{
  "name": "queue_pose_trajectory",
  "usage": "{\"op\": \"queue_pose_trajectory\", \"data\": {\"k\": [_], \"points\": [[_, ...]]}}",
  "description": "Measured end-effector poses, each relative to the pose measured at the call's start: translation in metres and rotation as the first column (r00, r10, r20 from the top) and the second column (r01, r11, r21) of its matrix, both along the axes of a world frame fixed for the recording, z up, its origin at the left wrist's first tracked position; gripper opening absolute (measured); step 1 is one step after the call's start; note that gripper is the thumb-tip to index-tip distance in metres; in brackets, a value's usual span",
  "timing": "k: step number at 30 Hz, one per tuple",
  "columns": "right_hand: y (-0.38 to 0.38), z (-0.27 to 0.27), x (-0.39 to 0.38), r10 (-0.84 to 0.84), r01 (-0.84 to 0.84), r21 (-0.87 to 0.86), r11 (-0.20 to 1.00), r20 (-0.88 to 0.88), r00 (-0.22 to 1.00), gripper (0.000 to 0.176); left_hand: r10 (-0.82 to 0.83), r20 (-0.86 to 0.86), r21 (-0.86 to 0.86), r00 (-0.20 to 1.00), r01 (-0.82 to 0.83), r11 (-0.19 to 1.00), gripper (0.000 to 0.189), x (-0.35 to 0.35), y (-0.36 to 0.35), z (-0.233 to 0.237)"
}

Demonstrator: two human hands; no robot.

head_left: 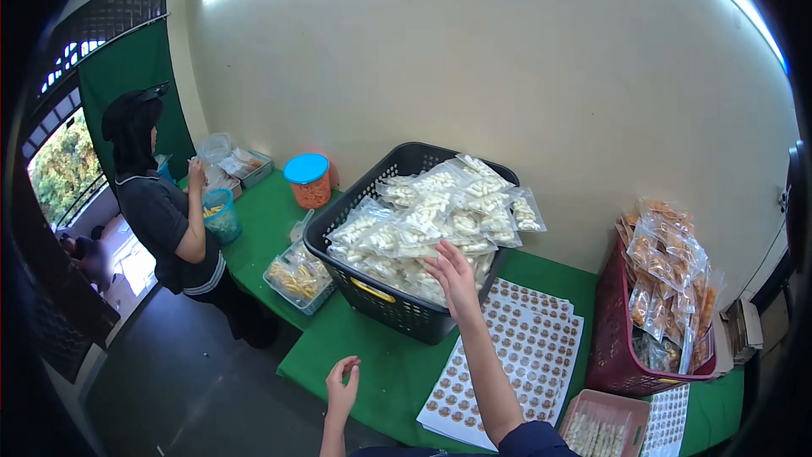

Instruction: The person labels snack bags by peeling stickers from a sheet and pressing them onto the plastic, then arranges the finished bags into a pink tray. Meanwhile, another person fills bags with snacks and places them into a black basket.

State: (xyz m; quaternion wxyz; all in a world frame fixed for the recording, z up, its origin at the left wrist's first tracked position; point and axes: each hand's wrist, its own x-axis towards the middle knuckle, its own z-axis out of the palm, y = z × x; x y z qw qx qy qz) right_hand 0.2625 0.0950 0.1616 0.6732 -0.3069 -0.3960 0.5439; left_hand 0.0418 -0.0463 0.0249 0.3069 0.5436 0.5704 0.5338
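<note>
My right hand (457,281) is over the near edge of a large black plastic basket (397,308), its fingers spread and nothing visible in them. Heaped in that basket are clear packets of white stick-shaped snacks (423,211), close to my fingertips. My left hand (342,387) hangs in front of the green-covered table edge, fingers loosely bent, holding nothing that I can see. Under my right forearm lie sheets of round stickers (516,355). A pink tray (605,410) holding white sticks sits near my right elbow.
A maroon basket (626,364) of orange snack packets stands at right. Left of the black basket are a clear tray of yellow snack packets (300,275) and a blue-lidded jar (307,179). A person (169,211) in dark clothes works at the table's far left, beside a blue pail (222,218).
</note>
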Motion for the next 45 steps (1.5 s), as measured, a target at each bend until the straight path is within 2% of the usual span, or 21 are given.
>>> {"op": "queue_pose_trajectory", "data": {"k": [4, 5, 7, 11, 14, 15, 17, 20, 23, 26, 27, 30, 31, 32, 34, 36, 38, 40, 41, 44, 45], "points": [[0.048, -0.018, -0.014, -0.025, 0.028, -0.09, 0.996, 0.038, 0.999, 0.049, 0.049, 0.036, -0.028, 0.998, -0.048, 0.998, 0.019, -0.02, 0.004, -0.006], [0.053, -0.019, -0.013, 0.039, -0.037, -0.147, 0.989, 0.012, 0.999, 0.047, 0.062, 0.047, -0.039, 0.997, -0.06, 0.997, 0.019, -0.024, 0.005, -0.008], [0.051, -0.015, -0.014, 0.054, -0.054, -0.133, 0.99, -0.008, 0.999, 0.043, 0.066, 0.066, -0.046, 0.996, -0.063, 0.997, 0.019, -0.029, 0.007, -0.016], [0.02, -0.005, -0.002, -0.022, 0.023, -0.045, 0.999, 0.03, 0.999, 0.037, 0.017, 0.076, -0.069, 0.997, -0.011, 0.998, 0.018, -0.025, 0.019, -0.022], [-0.02, -0.002, 0.012, -0.054, 0.054, 0.0, 0.999, -0.011, 0.998, 0.034, -0.05, 0.145, -0.071, 0.988, 0.061, 0.996, 0.019, -0.01, 0.028, -0.021], [-0.035, -0.005, 0.016, -0.074, 0.074, -0.001, 0.997, -0.033, 0.997, 0.032, -0.101, 0.228, -0.08, 0.968, 0.122, 0.989, 0.02, -0.003, 0.03, -0.017], [-0.063, -0.017, 0.029, -0.035, 0.034, -0.025, 0.999, -0.015, 0.999, 0.03, -0.193, 0.387, -0.083, 0.902, 0.242, 0.967, 0.024, 0.014, 0.033, -0.006], [-0.108, -0.027, 0.036, -0.038, 0.033, -0.105, 0.994, -0.055, 0.998, 0.03, -0.252, 0.62, -0.201, 0.743, 0.46, 0.865, 0.033, 0.038, 0.03, 0.018], [-0.143, -0.048, 0.048, 0.001, -0.013, -0.146, 0.989, -0.083, 0.997, 0.027, -0.385, 0.814, -0.016, 0.436, 0.678, 0.735, 0.041, 0.06, 0.031, 0.023], [-0.169, -0.072, 0.058, 0.09, -0.125, -0.253, 0.959, -0.144, 0.985, 0.026, -0.355, 0.853, -0.018, 0.382, 0.702, 0.712, 0.052, 0.08, 0.028, 0.014], [-0.178, -0.077, 0.061, 0.131, -0.151, -0.277, 0.949, -0.089, 0.987, 0.026, -0.304, 0.886, -0.043, 0.351, 0.715, 0.698, 0.046, 0.084, 0.029, 0.009], [-0.197, -0.091, 0.073, 0.247, -0.202, -0.394, 0.897, 0.067, 0.967, 0.026, -0.342, 0.786, -0.135, 0.515, 0.683, 0.718, 0.044, 0.096, 0.023, 0.024], [-0.203, -0.098, 0.08, 0.29, -0.213, -0.439, 0.873, 0.117, 0.95, 0.026, -0.359, 0.816, -0.076, 0.453, 0.7, 0.71, 0.047, 0.098, 0.022, 0.023], [-0.208, -0.117, 0.091, 0.254, -0.146, -0.469, 0.871, 0.174, 0.952, 0.025, -0.379, 0.792, -0.087, 0.478, 0.703, 0.706, 0.047, 0.098, 0.02, 0.02], [-0.218, -0.163, 0.112, 0.083, 0.109, -0.5, 0.859, 0.347, 0.934, 0.025, -0.412, 0.742, -0.111, 0.528, 0.703, 0.702, 0.048, 0.096, 0.015, 0.015], [-0.234, -0.217, 0.134, 0.043, 0.367, -0.529, 0.765, 0.61, 0.791, 0.026, -0.386, 0.762, -0.117, 0.521, 0.696, 0.709, 0.05, 0.095, 0.011, 0.022], [-0.259, -0.258, 0.147, 0.096, 0.555, -0.427, 0.714, 0.845, 0.526, 0.025, -0.391, 0.76, -0.11, 0.52, 0.696, 0.71, 0.047, 0.093, 0.012, 0.024], [-0.28, -0.273, 0.148, 0.212, 0.687, -0.315, 0.655, 0.949, 0.233, 0.024, -0.372, 0.736, -0.14, 0.566, 0.664, 0.734, 0.053, 0.091, 0.015, 0.021], [-0.288, -0.281, 0.147, 0.298, 0.718, -0.422, 0.554, 0.906, 0.302, 0.028, -0.36, 0.734, -0.148, 0.576, 0.653, 0.743, 0.054, 0.09, 0.016, 0.019], [-0.304, -0.294, 0.122, 0.052, 0.908, -0.013, 0.419, 0.999, -0.01, 0.035, -0.327, 0.728, -0.185, 0.602, 0.633, 0.752, 0.057, 0.093, 0.015, 0.022], [-0.307, -0.296, 0.119, 0.1, 0.913, -0.061, 0.404, 0.995, 0.022, 0.037, -0.327, 0.733, -0.182, 0.597, 0.635, 0.751, 0.056, 0.094, 0.016, 0.021]]}}
